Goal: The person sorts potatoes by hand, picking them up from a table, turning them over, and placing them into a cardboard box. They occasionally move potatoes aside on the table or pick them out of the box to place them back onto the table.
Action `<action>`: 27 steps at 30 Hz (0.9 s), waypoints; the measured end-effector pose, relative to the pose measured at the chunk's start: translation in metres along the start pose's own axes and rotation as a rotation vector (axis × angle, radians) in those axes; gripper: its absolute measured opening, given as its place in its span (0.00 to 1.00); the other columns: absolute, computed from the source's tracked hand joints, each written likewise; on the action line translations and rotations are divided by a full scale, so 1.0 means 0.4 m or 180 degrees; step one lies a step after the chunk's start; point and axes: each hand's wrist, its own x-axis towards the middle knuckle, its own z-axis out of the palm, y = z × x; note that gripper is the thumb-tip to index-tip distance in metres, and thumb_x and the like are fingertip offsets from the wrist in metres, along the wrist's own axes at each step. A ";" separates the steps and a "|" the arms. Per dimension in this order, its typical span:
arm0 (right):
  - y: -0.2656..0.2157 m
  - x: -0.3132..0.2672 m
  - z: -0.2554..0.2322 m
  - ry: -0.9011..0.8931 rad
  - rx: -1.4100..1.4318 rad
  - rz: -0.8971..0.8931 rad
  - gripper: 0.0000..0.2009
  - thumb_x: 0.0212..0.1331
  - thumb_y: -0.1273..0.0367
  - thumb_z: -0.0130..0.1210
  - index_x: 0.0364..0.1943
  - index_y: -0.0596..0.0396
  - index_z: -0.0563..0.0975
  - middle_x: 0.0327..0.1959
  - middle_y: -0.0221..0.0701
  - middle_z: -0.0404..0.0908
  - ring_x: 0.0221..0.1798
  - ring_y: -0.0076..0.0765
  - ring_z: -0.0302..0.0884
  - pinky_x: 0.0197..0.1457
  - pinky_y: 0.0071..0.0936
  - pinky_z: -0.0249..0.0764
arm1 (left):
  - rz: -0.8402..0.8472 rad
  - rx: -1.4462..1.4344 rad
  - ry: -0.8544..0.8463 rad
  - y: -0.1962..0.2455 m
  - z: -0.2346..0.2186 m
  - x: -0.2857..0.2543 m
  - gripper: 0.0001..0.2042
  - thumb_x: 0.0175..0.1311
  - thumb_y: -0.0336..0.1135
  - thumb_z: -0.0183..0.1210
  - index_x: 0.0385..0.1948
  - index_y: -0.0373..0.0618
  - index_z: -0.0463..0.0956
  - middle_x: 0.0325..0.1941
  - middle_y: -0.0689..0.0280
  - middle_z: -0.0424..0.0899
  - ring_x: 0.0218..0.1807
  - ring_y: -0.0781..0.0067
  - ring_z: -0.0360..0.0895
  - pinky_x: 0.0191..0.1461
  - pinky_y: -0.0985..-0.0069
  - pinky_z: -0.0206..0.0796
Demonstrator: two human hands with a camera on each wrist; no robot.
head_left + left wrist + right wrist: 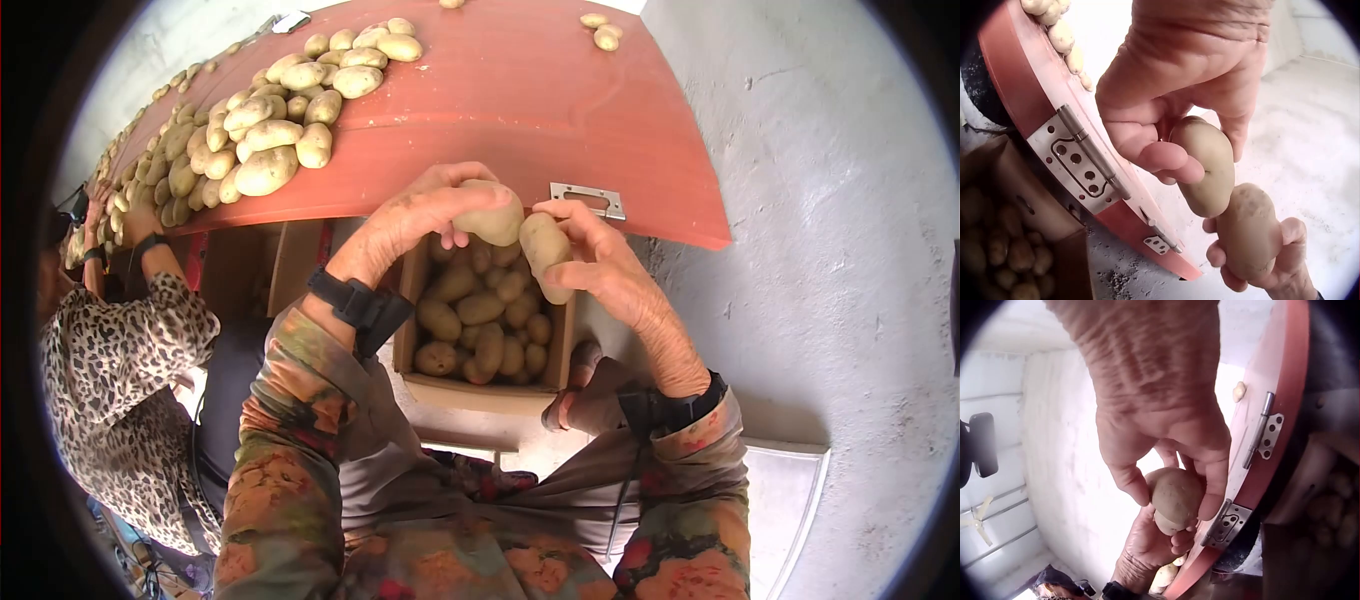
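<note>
Above an open cardboard box (490,397) of potatoes, my two hands are close together, each with a potato. My left hand (425,208) grips a pale, rounded potato (495,222) between thumb and fingers. Fingers and thumb of my right hand (625,275) hold a longer potato (545,250), tilted. In the left wrist view, the left hand's potato (1210,165) overlaps the end of the right hand's potato (1249,234). From the right wrist, the potato (1177,495) shows end-on between the right fingers.
A red tabletop (520,110) curves beyond the box, with a metal hinge (590,200) at its near edge. Potatoes are heaped (255,135) on its left side. Another person in a leopard-print top (110,350) works at left. A grey wall (830,250) stands at right.
</note>
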 end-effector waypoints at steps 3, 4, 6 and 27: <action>0.011 -0.010 0.008 -0.0016 -0.0564 0.0327 0.31 0.44 0.72 0.57 0.58 0.54 0.65 0.45 0.35 0.75 0.48 0.30 0.73 0.51 0.29 0.70 | -0.0015 0.0057 -0.0047 -0.007 -0.002 -0.007 0.19 0.56 0.51 0.57 0.39 0.44 0.74 0.26 0.68 0.77 0.18 0.83 0.71 0.20 0.87 0.64; 0.016 -0.013 0.012 -0.0083 -0.0847 0.0505 0.30 0.45 0.72 0.58 0.58 0.53 0.66 0.43 0.33 0.76 0.44 0.29 0.74 0.47 0.28 0.72 | -0.0052 0.0043 -0.0094 -0.009 -0.002 -0.008 0.19 0.56 0.51 0.57 0.38 0.43 0.74 0.25 0.69 0.77 0.18 0.83 0.71 0.20 0.86 0.64; 0.026 -0.003 0.009 -0.0194 -0.1064 0.0730 0.29 0.46 0.71 0.58 0.57 0.51 0.66 0.40 0.32 0.77 0.40 0.27 0.74 0.42 0.27 0.73 | -0.0183 0.0212 -0.0287 0.005 -0.001 -0.002 0.19 0.55 0.50 0.58 0.38 0.44 0.74 0.25 0.69 0.76 0.18 0.83 0.70 0.20 0.86 0.64; 0.135 -0.019 -0.024 -0.0883 -0.3938 0.0154 0.16 0.53 0.67 0.57 0.46 0.55 0.73 0.40 0.39 0.76 0.47 0.49 0.75 0.50 0.42 0.71 | 0.0146 0.2780 -0.0739 -0.046 0.066 0.015 0.18 0.45 0.41 0.65 0.36 0.40 0.76 0.29 0.60 0.78 0.35 0.64 0.76 0.41 0.69 0.67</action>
